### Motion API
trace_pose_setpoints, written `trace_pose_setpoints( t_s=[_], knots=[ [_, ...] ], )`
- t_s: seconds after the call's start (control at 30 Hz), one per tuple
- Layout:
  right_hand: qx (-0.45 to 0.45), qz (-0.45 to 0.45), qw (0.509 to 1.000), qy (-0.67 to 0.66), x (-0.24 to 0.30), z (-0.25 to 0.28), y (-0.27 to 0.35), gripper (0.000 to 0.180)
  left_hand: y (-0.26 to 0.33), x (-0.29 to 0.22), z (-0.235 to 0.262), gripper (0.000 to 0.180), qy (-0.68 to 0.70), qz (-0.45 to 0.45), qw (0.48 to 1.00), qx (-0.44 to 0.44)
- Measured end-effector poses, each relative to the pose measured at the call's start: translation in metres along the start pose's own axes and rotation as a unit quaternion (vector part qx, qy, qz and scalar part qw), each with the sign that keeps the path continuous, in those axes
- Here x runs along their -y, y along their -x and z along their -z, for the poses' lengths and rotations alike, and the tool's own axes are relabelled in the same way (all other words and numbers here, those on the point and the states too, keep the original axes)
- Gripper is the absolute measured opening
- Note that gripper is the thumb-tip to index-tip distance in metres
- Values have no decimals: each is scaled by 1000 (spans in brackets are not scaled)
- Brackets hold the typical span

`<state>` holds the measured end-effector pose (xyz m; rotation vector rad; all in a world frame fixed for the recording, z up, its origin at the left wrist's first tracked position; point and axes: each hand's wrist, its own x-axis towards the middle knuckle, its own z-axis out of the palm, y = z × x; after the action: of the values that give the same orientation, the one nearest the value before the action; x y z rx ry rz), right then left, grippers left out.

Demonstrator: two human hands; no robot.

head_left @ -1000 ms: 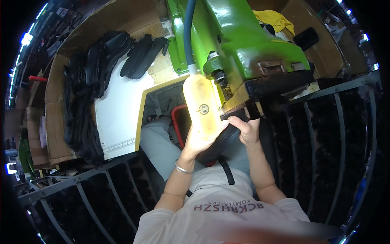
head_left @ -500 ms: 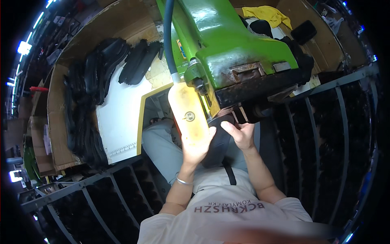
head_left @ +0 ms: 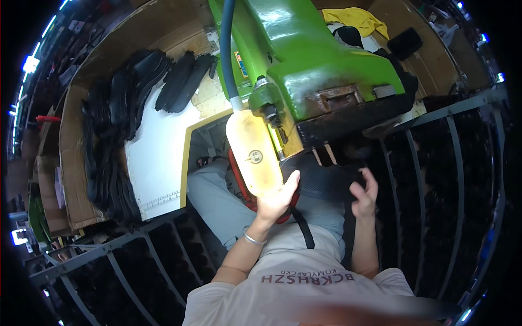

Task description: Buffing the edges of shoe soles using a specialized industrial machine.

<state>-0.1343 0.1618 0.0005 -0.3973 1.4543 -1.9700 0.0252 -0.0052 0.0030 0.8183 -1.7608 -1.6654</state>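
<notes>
A dark, flat shoe-sole-like piece [head_left: 318, 182] lies crosswise under the head of a green machine [head_left: 315, 65]. My left hand [head_left: 276, 202] holds its left end, thumb on top, the other fingers partly hidden. At the right end, my right hand [head_left: 365, 195] grips the piece between bent thumb and fingers. A glowing yellow-white lamp [head_left: 253, 155] on a grey cable hangs just above my left hand. The machine's working point, beside its small metal parts [head_left: 324, 156], is partly hidden by the machine head.
Stacked black sole pieces [head_left: 122, 103] lie left on a white tabletop [head_left: 155, 157] with a yellow edge. Cardboard walls [head_left: 79, 141] surround it. A yellow cloth [head_left: 356, 22] is at the back right. Metal racks [head_left: 459, 163] of dark items stand on both sides.
The dark piece has turned from pointing toward my body to lying crosswise. My right hand has moved right and slightly down; my left hand has shifted a little right.
</notes>
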Motion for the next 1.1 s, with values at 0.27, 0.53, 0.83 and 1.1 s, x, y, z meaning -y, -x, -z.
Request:
trace_pose_setpoints(
  t_s=[0.27, 0.53, 0.83, 1.1],
  knots=[
    [57, 79, 995, -5, 29, -40, -74, 26, -23, -15, 24, 16, 66, -24, 998, 4],
    [148, 79, 985, 37, -6, -87, -60, 38, -9, -31, 91, 21, 108, -36, 990, -78],
    [186, 48, 981, 38, -22, -117, -62, 35, 63, 27, 89, 24, 131, 101, 985, -49],
    [193, 67, 971, 122, 0, -90, -61, 53, 72, 39, 7, 20, 59, 151, 987, -20]
  ],
)
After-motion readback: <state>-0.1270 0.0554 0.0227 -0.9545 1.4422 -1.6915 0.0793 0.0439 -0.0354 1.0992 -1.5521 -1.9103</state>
